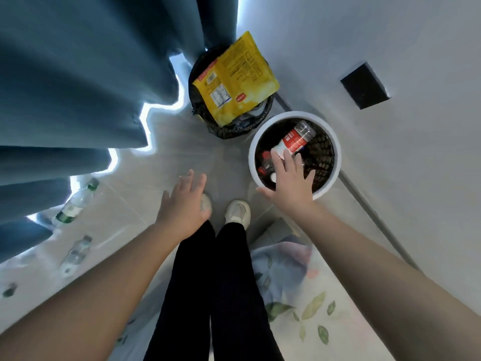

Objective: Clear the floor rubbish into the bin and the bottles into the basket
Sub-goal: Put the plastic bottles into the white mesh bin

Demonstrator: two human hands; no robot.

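Note:
A white-rimmed basket (pixel 335 142) stands on the floor by the wall. In it lie a clear bottle with a red label (pixel 294 140) and a red-capped bottle (pixel 266 162). My right hand (pixel 290 178) hovers over the basket's near rim, fingers spread, holding nothing. My left hand (pixel 184 201) hangs open above my feet, fingers straight. A black-lined bin (pixel 229 130) behind the basket holds a big yellow snack bag (pixel 234 79) sticking out of it. Two clear plastic bottles lie on the floor at left: a green-capped bottle (pixel 76 201) and a smaller bottle (pixel 76 252).
Blue curtains (pixel 78 74) hang along the left, reaching the floor. A grey wall with a black socket plate (pixel 364 86) runs on the right. A leaf-patterned sheet (pixel 299 295) lies by my right leg. A small dark scrap (pixel 9 290) sits at the far left.

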